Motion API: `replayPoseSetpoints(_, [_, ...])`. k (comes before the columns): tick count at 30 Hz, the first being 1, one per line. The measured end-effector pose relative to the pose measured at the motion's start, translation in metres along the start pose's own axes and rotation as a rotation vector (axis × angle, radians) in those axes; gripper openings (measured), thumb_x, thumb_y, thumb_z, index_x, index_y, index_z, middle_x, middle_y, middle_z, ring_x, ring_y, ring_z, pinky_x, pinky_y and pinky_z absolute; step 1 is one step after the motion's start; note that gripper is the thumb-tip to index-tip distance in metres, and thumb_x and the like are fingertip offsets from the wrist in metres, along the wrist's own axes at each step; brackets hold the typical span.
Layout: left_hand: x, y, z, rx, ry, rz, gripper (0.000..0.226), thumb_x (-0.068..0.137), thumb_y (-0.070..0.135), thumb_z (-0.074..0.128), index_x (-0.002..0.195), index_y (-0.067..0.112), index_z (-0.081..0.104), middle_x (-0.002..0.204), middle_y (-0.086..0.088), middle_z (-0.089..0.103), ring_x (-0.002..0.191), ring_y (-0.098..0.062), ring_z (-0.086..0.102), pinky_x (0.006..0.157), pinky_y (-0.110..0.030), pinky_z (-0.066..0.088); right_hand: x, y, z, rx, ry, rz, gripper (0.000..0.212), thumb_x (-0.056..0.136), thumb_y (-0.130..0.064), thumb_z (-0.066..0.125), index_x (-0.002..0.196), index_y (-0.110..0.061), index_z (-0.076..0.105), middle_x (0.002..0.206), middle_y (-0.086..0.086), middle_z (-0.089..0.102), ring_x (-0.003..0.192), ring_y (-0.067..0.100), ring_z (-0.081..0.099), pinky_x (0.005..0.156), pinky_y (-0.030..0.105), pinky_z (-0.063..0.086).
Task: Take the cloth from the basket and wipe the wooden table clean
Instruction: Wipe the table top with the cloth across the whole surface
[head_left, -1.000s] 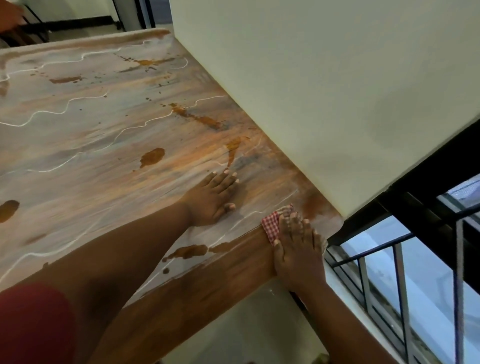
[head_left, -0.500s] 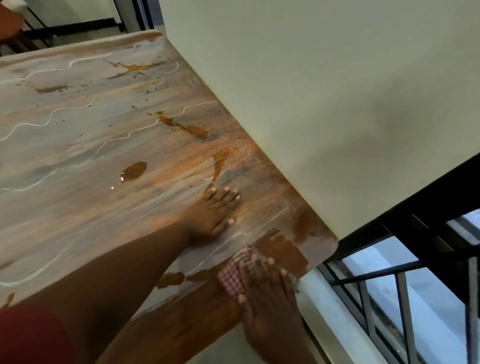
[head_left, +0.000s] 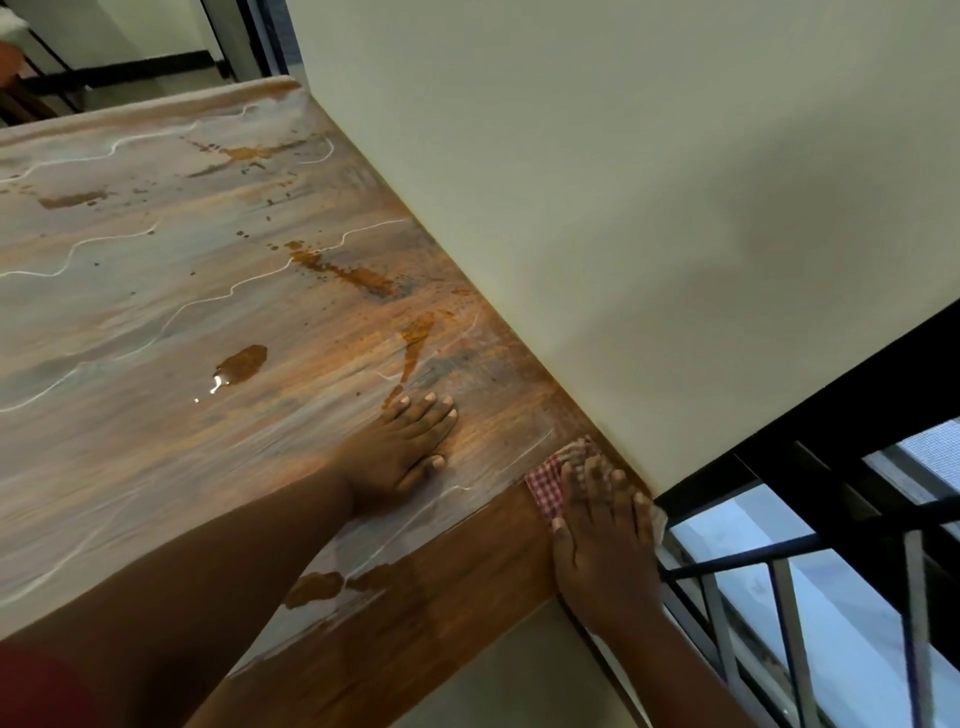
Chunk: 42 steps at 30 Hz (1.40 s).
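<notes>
Since half a sec ago your right hand (head_left: 597, 530) has pushed the cloth (head_left: 550, 480) back up toward 1 o'clock, into the table (head_left: 218, 291) corner by the wall (head_left: 597, 182). It lies flat, fingers spread, pressing the red-check cloth at the table's near edge. Your left hand (head_left: 402, 449) rests flat on the wood at 9 o'clock of the cloth, holding nothing. Cloth looks thin, soft, probably damp; it'll bunch, so keep your palm spread over its middle. Puddle (head_left: 240, 364) and smears remain, wood prob slick.
</notes>
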<state>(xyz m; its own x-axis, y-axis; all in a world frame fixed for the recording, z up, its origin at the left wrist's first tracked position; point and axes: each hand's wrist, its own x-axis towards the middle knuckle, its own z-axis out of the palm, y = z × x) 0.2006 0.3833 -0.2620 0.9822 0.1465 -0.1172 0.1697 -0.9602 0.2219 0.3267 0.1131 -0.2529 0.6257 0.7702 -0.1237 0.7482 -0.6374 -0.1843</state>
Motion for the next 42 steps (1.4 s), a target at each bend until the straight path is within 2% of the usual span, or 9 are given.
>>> replayPoseSetpoints(3, [0.000,0.000,0.000,-0.006,0.003,0.001,0.062,0.097,0.046,0.015,0.150,0.018,-0.003,0.159,-0.003,-0.006,0.146,-0.018,-0.014,0.114,-0.028,-0.018,-0.028,-0.039,0.010,0.060,-0.074,-0.103,0.063,0.096,-0.048,0.011,0.154,-0.025,0.005,0.160,0.003,0.004,0.147,0.030,0.005,0.118,0.050,-0.001])
replayPoseSetpoints(6, [0.000,0.000,0.000,-0.012,0.006,-0.005,0.062,0.097,0.047,0.015,0.150,0.019,-0.003,0.159,-0.003,-0.005,0.146,-0.017,-0.014,0.113,-0.027,-0.020,-0.037,-0.048,0.011,0.080,-0.098,-0.196,0.059,0.099,-0.046,0.017,0.150,-0.020,0.030,0.153,0.007,0.033,0.139,0.031,0.030,0.112,0.048,0.017])
replayPoseSetpoints(13, [0.001,0.001,0.000,-0.014,0.007,-0.003,0.063,0.097,0.047,0.015,0.150,0.018,-0.002,0.158,-0.002,-0.006,0.147,-0.018,-0.012,0.115,-0.030,-0.016,0.025,0.005,0.006,-0.064,-0.021,-0.092,0.063,0.092,-0.050,-0.002,0.148,-0.027,-0.021,0.155,0.003,-0.023,0.144,0.024,-0.019,0.115,0.040,-0.014])
replayPoseSetpoints(23, [0.002,0.000,0.001,-0.027,0.009,-0.001,0.060,0.096,0.046,0.015,0.147,0.021,-0.004,0.155,0.002,-0.008,0.145,-0.017,-0.012,0.115,-0.030,-0.016,0.038,-0.009,0.003,-0.102,-0.079,0.026,0.067,0.089,-0.050,-0.005,0.147,-0.022,-0.023,0.160,0.008,-0.014,0.146,0.028,-0.015,0.118,0.046,-0.007])
replayPoseSetpoints(26, [0.002,-0.001,0.002,-0.042,0.012,0.006,0.058,0.097,0.045,0.015,0.146,0.022,-0.005,0.154,0.001,-0.008,0.145,-0.017,-0.012,0.114,-0.029,-0.017,-0.006,-0.059,0.014,0.011,-0.122,-0.087,0.063,0.097,-0.045,0.013,0.151,-0.027,-0.014,0.162,0.004,-0.005,0.146,0.025,-0.012,0.117,0.048,-0.006])
replayPoseSetpoints(30, [0.002,-0.002,0.003,-0.049,0.026,0.006,0.057,0.097,0.045,0.015,0.146,0.023,-0.005,0.154,0.003,-0.008,0.145,-0.016,-0.012,0.114,-0.028,-0.018,-0.067,-0.126,0.023,0.113,-0.198,-0.269,0.064,0.085,-0.040,0.041,0.146,-0.020,0.040,0.149,0.008,0.042,0.134,0.032,0.042,0.107,0.051,0.022])
replayPoseSetpoints(32, [0.001,-0.002,0.004,-0.056,0.028,0.010,0.057,0.097,0.045,0.014,0.146,0.024,-0.005,0.155,0.004,-0.008,0.145,-0.015,-0.013,0.113,-0.027,-0.019,-0.069,-0.128,0.023,0.102,-0.148,-0.297,0.063,0.085,-0.041,0.043,0.144,-0.019,0.045,0.148,0.007,0.043,0.134,0.031,0.042,0.103,0.048,0.026])
replayPoseSetpoints(35, [0.001,-0.002,0.003,-0.055,0.017,0.012,0.057,0.097,0.045,0.013,0.147,0.023,-0.004,0.155,0.003,-0.007,0.145,-0.015,-0.013,0.114,-0.028,-0.018,-0.051,-0.106,0.026,0.108,-0.092,-0.295,0.062,0.092,-0.041,0.036,0.150,-0.020,0.031,0.155,0.006,0.031,0.141,0.029,0.029,0.109,0.047,0.020])
replayPoseSetpoints(42, [0.002,-0.002,0.001,-0.040,-0.009,0.002,0.063,0.096,0.044,0.014,0.151,0.016,0.003,0.159,-0.003,-0.002,0.146,-0.017,-0.011,0.115,-0.029,-0.017,0.048,-0.015,0.007,-0.038,-0.028,0.042,0.067,0.090,-0.052,-0.001,0.148,-0.026,-0.023,0.160,0.005,-0.014,0.146,0.023,-0.013,0.117,0.042,-0.008])
